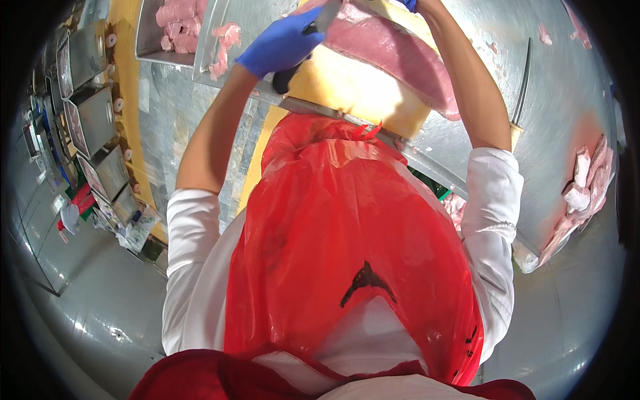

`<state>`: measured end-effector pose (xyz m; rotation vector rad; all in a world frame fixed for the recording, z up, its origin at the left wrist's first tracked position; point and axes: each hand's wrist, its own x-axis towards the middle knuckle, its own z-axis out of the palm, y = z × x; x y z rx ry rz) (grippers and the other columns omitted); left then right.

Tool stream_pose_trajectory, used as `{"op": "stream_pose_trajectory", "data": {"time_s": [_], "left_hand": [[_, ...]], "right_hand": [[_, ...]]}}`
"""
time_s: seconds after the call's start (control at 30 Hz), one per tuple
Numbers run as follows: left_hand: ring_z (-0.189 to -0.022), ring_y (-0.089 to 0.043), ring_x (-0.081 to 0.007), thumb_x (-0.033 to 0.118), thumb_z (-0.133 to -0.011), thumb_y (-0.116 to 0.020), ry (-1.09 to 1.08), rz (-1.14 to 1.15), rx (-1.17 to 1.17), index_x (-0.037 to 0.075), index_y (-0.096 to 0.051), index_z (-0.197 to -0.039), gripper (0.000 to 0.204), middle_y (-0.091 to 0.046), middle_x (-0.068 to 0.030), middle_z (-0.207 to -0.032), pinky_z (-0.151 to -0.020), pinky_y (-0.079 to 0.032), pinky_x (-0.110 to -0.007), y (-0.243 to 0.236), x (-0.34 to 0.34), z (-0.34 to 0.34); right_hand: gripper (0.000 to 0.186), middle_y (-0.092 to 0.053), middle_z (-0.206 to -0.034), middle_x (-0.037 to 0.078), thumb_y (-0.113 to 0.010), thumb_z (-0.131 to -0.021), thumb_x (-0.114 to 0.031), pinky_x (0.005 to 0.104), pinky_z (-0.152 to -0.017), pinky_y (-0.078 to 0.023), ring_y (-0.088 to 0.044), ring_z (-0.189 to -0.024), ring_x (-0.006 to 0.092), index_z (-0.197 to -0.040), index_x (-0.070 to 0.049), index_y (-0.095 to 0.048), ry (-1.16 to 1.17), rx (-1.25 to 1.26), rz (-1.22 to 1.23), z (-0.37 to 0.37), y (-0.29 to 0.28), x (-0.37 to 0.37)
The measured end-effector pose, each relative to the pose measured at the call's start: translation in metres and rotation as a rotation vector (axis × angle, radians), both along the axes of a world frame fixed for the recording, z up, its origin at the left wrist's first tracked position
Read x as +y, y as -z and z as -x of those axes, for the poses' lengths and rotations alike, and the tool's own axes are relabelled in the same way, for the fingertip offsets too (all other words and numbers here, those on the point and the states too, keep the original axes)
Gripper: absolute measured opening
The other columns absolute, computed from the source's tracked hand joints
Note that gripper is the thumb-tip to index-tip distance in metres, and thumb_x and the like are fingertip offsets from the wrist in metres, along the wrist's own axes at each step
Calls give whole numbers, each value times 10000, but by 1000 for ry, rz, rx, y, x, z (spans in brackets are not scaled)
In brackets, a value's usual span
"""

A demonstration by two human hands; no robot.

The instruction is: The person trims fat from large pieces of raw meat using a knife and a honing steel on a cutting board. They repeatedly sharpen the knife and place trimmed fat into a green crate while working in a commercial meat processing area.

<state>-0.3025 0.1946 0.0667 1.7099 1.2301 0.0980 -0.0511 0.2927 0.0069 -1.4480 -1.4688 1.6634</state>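
My left hand (283,43), in a blue glove, is closed round a knife (327,19). The black handle end sticks out below the fist, and the blade points up and right over the meat's left end. A long pink slab of raw meat (393,57) lies on a yellow cutting board (363,83), slanting down to the right. At the top edge, beyond the slab, only a bit of my right hand (409,4) shows, also gloved in blue. Its fingers are cut off by the frame, so its grip is hidden.
A second knife (525,80) with a pale handle lies on the metal table (490,120) beyond my right forearm. Meat strips (587,180) lie at the table's right side. At upper left are a metal tray (167,60) of meat chunks and loose scraps (225,47).
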Motion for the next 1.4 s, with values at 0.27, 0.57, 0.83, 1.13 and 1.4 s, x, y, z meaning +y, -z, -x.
{"op": "stream_pose_trajectory", "data": {"time_s": [0.27,0.57,0.83,1.13,1.4], "left_hand": [[-614,-491,-67,228,-1025,-574,102,131,-11,203,-410,-1566,566,-529,18,-762,-557,-465,-242,9,19,20],[-599,-486,-75,228,-1041,-548,-42,294,-78,263,-414,-1560,537,-539,-4,-772,-551,-464,-248,41,3,27],[-600,-566,-131,235,-1037,-558,-202,115,-205,220,-394,-1567,555,-589,-41,-758,-593,-512,-295,73,-37,-11],[-843,-692,-430,198,-1022,-533,-52,-219,-113,195,-376,-1552,553,-695,-225,-988,-733,-551,-460,76,-40,-12],[-559,-552,-177,229,-1029,-513,-71,128,-139,185,-386,-1565,552,-576,-71,-739,-565,-498,-318,50,-40,-2]], "right_hand": [[135,-734,-779,84,-784,-819,-81,271,-627,-585,-676,-651,124,-912,16,-773,114,149,3,-18,4,-20],[124,-739,-789,89,-755,-841,-48,291,-639,-592,-685,-665,146,-941,24,-767,174,194,-50,-36,-2,-25],[125,-738,-804,82,-757,-862,-78,291,-634,-581,-677,-667,145,-941,18,-767,241,233,-7,-48,3,-22],[144,-730,-790,78,-769,-849,-86,282,-632,-575,-670,-665,145,-955,11,-767,276,196,-29,-60,-18,-24],[145,-737,-818,85,-755,-851,-57,277,-626,-576,-673,-666,137,-971,22,-765,319,240,-58,-73,-33,-24]]}}
